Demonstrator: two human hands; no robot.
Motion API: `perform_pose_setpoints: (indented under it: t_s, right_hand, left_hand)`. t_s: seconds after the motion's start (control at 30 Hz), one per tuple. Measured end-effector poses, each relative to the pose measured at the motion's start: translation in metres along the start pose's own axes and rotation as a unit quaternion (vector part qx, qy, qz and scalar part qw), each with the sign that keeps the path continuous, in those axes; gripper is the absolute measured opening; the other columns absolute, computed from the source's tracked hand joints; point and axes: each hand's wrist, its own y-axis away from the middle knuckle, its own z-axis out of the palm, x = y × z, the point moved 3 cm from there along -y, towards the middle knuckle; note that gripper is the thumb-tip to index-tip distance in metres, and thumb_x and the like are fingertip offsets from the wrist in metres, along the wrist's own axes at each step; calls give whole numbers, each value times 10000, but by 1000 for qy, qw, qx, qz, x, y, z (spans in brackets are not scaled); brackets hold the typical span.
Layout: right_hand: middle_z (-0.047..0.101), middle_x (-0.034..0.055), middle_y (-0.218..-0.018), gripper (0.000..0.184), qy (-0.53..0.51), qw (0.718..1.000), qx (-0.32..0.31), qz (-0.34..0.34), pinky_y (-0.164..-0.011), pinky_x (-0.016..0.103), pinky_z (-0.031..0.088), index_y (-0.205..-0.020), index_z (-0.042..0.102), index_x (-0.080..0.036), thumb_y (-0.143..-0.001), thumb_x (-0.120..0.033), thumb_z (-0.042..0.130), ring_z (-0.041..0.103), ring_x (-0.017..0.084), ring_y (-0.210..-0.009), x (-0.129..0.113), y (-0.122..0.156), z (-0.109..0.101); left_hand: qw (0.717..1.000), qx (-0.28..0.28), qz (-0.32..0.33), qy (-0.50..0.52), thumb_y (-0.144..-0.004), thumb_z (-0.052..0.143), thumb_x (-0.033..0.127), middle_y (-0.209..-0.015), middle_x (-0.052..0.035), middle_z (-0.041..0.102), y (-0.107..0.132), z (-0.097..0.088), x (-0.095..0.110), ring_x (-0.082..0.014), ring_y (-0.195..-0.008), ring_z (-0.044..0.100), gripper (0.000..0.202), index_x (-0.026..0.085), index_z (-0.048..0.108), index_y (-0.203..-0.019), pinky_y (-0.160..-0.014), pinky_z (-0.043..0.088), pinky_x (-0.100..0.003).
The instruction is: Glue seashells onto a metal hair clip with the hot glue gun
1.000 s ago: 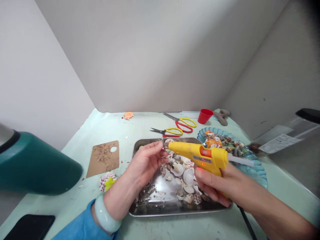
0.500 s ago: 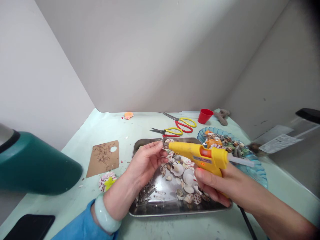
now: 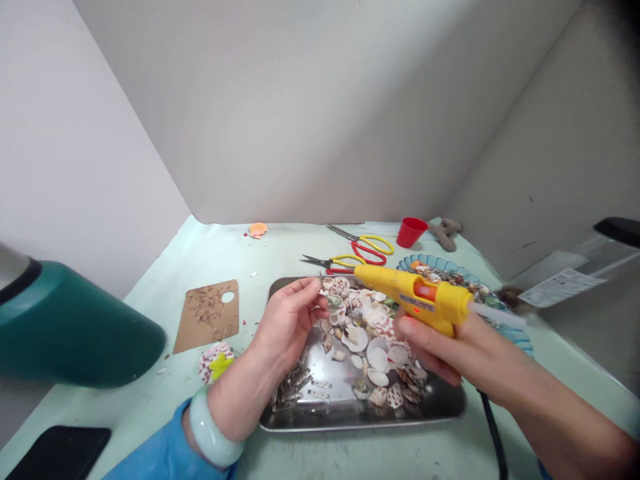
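Note:
My right hand (image 3: 435, 343) grips a yellow glue gun (image 3: 415, 293). Its orange light is lit, and a whitish glue stick (image 3: 495, 312) sticks out of the back. The nozzle points left, a short way apart from my left hand (image 3: 290, 317). The fingertips of my left hand are pinched on a small thin metal piece (image 3: 321, 275), mostly hidden by the fingers. Below both hands lies a metal tray (image 3: 345, 423) with many seashells (image 3: 377, 353) and, at its left, several metal hair clips (image 3: 295, 387).
Two pairs of scissors (image 3: 345, 261) and a red cup (image 3: 411, 232) stand behind the tray. A blue dish (image 3: 420, 260) of shells is at right. Left are brown cardboard (image 3: 207, 317), a shell piece with a yellow-green star (image 3: 217, 363), a green bottle (image 3: 85, 327) and a black phone-like slab (image 3: 65, 453).
My right hand has drawn the glue gun to the right, so its nozzle is apart from my left fingertips. My left hand has shifted slightly left, still pinching.

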Motion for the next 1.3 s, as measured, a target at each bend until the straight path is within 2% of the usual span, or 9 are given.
perform_pose_setpoints:
  t_s: [0.07, 0.13, 0.2, 0.33, 0.43, 0.73, 0.97, 1.17, 1.3]
  right_hand:
    - [458, -33, -485, 364, 122, 989, 84, -15, -449, 259, 285, -630, 439, -224, -844, -514, 491, 409, 116, -443, 2, -3, -5]
    - [541, -16, -557, 228, 248, 961, 121, -17, -474, 261, 285, -715, 482, -223, -817, -419, 535, 474, 137, -490, 5, -6, -4]
    - [609, 6, -618, 109, 351, 929, 117, -1, -496, 267, 282, -800, 513, -219, -789, -326, 533, 548, 170, -543, 8, -9, 2]
    - [657, 46, -636, 106, 498, 859, 109, 51, -481, 278, 247, -839, 511, -202, -765, -277, 510, 638, 246, -595, 11, -12, 12]
    - [668, 65, -637, 121, 539, 834, 92, 72, -474, 283, 267, -845, 500, -191, -790, -299, 496, 660, 281, -606, 12, -15, 16]
    - [673, 70, -807, 181, 528, 843, 81, 72, -523, 316, 376, -877, 512, -197, -821, -369, 521, 659, 278, -689, 12, -15, 16]
    - [641, 110, -870, 336, 560, 818, 132, 4, -780, 442, 409, -961, 592, -167, -736, -407, 656, 572, 326, -898, 20, -18, 18]
    - [620, 83, -904, 527, 496, 853, 132, -98, -786, 472, 415, -1053, 591, -194, -670, -539, 701, 547, 315, -904, 24, -12, 7]
    - [610, 49, -953, 361, 356, 911, 148, -149, -779, 402, 446, -1071, 573, -239, -794, -467, 617, 564, 242, -888, 11, -5, 4]
  left_hand:
    - [1000, 2, 0, 1, -681, 744, 251, -590, 8, 569, 0, 0, 1, -83, -551, 520, 173, 124, 633, -724, -548, 424, -205]
    - [1000, 1, 2, 1, -679, 743, 251, -589, 10, 565, 1, 1, 1, -83, -549, 518, 174, 127, 628, -719, -548, 425, -204]
    - [1000, -3, 2, -1, -689, 736, 250, -586, 11, 562, 0, 2, 0, -83, -544, 518, 167, 129, 624, -717, -547, 425, -205]
    - [1000, -13, -2, -4, -721, 709, 239, -586, 8, 563, 0, 1, -1, -83, -539, 518, 142, 127, 622, -728, -548, 428, -208]
    - [1000, -9, -3, -2, -728, 702, 225, -581, 5, 565, 0, 1, -1, -82, -537, 518, 129, 126, 619, -725, -547, 428, -207]
    - [999, -25, 4, -23, -694, 730, 234, -587, 8, 566, 5, 6, -1, -85, -528, 519, 153, 127, 625, -725, -551, 425, -220]
    - [999, -40, -10, -33, -693, 732, 231, -584, 8, 557, 9, 12, -3, -79, -526, 512, 167, 114, 618, -728, -535, 432, -207]
    - [998, -50, -33, -35, -711, 715, 203, -591, 4, 561, 12, 16, -4, -76, -526, 514, 148, 111, 599, -725, -519, 436, -195]
    - [995, -68, -58, -38, -741, 686, 195, -570, -4, 568, 15, 19, -8, -80, -505, 515, 128, 116, 586, -729, -516, 429, -196]
